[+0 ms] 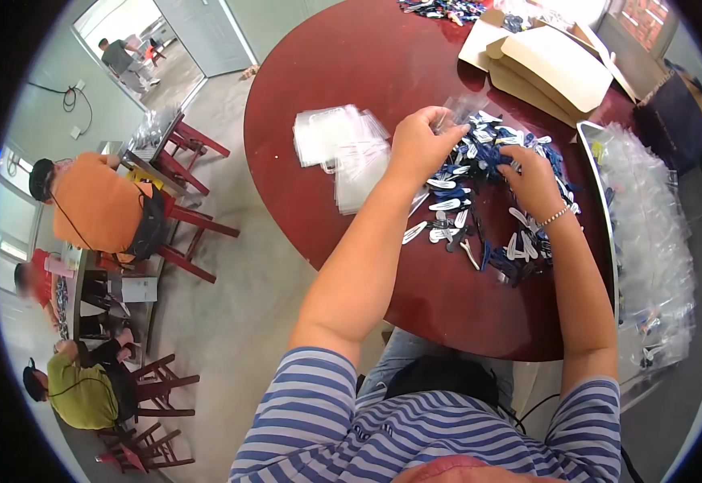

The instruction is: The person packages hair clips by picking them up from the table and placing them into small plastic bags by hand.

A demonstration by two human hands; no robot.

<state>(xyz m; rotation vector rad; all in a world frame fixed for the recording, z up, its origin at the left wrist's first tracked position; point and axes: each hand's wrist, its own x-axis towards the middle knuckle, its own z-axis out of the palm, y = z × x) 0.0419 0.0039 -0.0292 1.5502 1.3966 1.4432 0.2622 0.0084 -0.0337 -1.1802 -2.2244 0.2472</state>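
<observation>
A heap of snap hair clips (447, 204), dark blue, white and black, is spread over the dark red round table (302, 80). My left hand (425, 146) is at the heap's left side, its thumb and fingers closed on a clear plastic bag (468, 105) that looks blurred. On the right of the heap, my right hand (534, 183) has its fingers curled down among the clips, pinching at them; its fingertips are partly hidden. Left of my left hand lies a loose stack of clear plastic bags (359, 173).
An open cardboard box (556, 68) stands at the far right, near another pile of small items (447, 8). Along the right edge, a white-rimmed tray (600, 201) holds many filled clear bags (645, 241). Several people sit or stand at the left, near red wooden stools (194, 213).
</observation>
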